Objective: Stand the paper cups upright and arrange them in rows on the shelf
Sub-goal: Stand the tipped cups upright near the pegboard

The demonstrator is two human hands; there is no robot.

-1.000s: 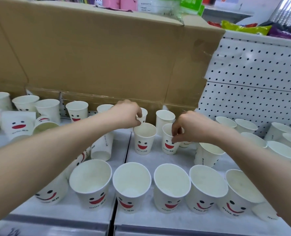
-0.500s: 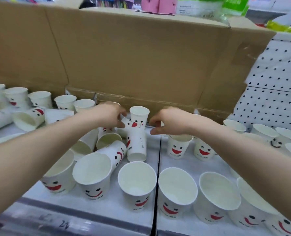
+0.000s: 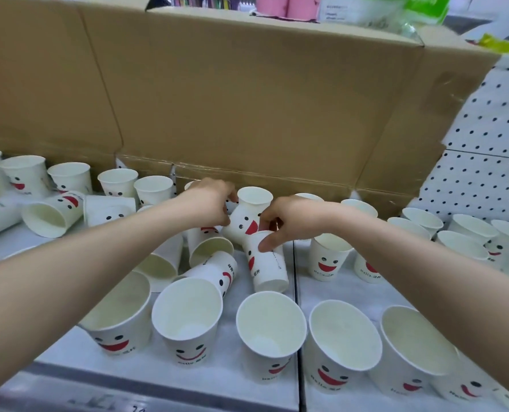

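— Where are the person's hands?
— Mid-frame. The left hand [image 3: 208,203] curls its fingers round a tilted white paper cup [image 3: 243,223] with a red smiling face. The right hand [image 3: 290,220] pinches the narrow end of a second white paper cup [image 3: 268,264].
— And elsewhere?
— Five upright cups [image 3: 271,328] line the pale shelf [image 3: 321,295] along the lower frame. Toppled cups [image 3: 51,214] lie at left, before a brown cardboard box [image 3: 247,99].

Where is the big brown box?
In the head view the cardboard box stands at the back of the shelf, filling the middle and left, just behind the back row of paper cups; the dotted pegboard is on its right.
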